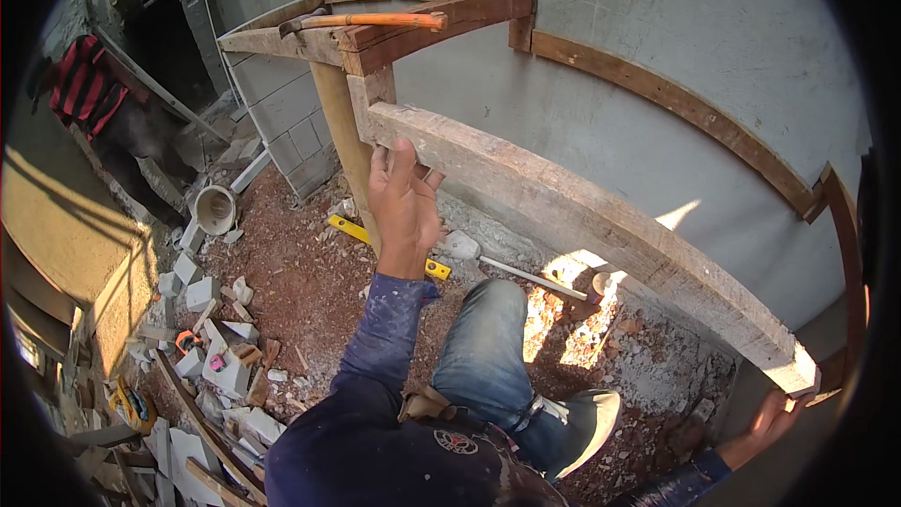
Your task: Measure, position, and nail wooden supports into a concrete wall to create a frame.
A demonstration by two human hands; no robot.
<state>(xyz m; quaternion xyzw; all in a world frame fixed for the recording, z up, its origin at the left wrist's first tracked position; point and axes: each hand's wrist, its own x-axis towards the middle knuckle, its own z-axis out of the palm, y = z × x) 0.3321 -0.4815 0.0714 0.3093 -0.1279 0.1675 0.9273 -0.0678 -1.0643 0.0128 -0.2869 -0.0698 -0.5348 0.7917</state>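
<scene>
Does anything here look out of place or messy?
Yes. A hammer lies loose on top of the wooden frame, where it could slip off. Broken white blocks and scrap wood litter the red dirt ground. The left hand and right hand hold a rough plank.

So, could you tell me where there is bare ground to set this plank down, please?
The reddish dirt between the yellow level and the block scraps is mostly bare. The left hand and right hand hold the plank at its ends. The left side is crowded with blocks and timber offcuts; rubble lies under the plank.
</scene>
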